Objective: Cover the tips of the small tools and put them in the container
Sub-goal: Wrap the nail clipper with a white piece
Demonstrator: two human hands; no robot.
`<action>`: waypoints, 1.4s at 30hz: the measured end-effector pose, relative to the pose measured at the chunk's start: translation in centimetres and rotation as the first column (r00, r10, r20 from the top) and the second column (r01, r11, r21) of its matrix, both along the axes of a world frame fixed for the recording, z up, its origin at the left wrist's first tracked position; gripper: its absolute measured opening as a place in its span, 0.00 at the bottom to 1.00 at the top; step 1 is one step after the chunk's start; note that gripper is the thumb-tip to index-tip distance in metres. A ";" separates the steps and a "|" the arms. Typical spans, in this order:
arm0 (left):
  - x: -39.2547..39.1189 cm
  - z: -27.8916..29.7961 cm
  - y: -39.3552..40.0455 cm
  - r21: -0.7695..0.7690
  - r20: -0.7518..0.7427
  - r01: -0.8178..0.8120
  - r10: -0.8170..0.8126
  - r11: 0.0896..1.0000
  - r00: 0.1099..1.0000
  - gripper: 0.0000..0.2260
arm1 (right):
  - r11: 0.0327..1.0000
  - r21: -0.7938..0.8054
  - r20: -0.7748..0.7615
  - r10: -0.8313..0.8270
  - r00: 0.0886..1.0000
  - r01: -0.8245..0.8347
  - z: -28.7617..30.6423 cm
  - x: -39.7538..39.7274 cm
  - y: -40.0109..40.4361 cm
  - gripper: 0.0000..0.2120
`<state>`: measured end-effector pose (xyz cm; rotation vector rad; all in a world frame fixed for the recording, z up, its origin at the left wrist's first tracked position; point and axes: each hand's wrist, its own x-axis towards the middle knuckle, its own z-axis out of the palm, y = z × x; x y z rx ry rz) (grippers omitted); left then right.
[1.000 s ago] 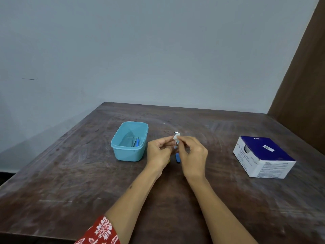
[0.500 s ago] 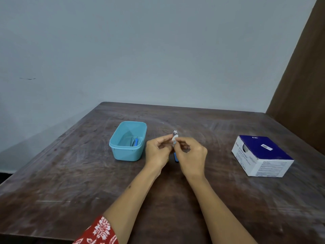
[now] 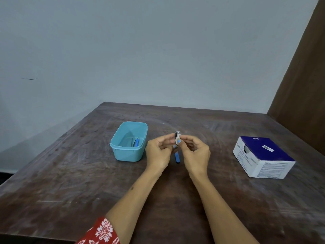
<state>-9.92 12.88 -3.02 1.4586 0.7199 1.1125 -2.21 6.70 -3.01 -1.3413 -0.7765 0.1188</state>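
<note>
My left hand (image 3: 158, 152) and my right hand (image 3: 195, 152) meet over the middle of the table, both pinching a small silver nail clipper (image 3: 177, 135) held upright. A pale cover with a blue spot (image 3: 178, 140) sits against the clipper's lower part, under my right fingertips. A small blue tool (image 3: 177, 157) lies on the table between my hands, partly hidden by them. The light blue container (image 3: 123, 152) stands left of my left hand, with several blue tools (image 3: 136, 142) inside.
A white and dark blue box (image 3: 263, 155) sits at the right side of the dark wooden table (image 3: 70, 182). A wall runs behind the table and a brown panel stands at the far right.
My hands stay together around the clipper with small finger shifts; the pale cover now shows more clearly beside the clipper. The camera view has shifted slightly.
</note>
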 end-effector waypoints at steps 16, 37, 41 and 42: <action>0.0 0.1 0.2 -0.167 0.124 0.036 -0.015 0.985 0.992 0.06 | 0.996 -0.078 0.120 0.049 0.992 -0.039 -0.3 0.0 0.0 0.11; -0.1 0.5 0.1 -0.180 0.084 0.061 -0.046 0.982 0.995 0.07 | 0.993 0.008 0.502 -0.103 0.859 0.114 -1.0 0.3 0.2 0.08; -0.1 0.4 0.2 -0.183 0.063 0.073 -0.062 0.980 0.996 0.07 | 0.990 -0.023 0.466 -0.114 0.877 0.141 -1.2 0.4 0.4 0.08; -0.1 0.4 0.1 -0.182 0.060 0.097 -0.087 0.979 0.994 0.08 | 0.989 -0.010 0.478 -0.125 0.869 0.148 -1.1 0.3 0.4 0.09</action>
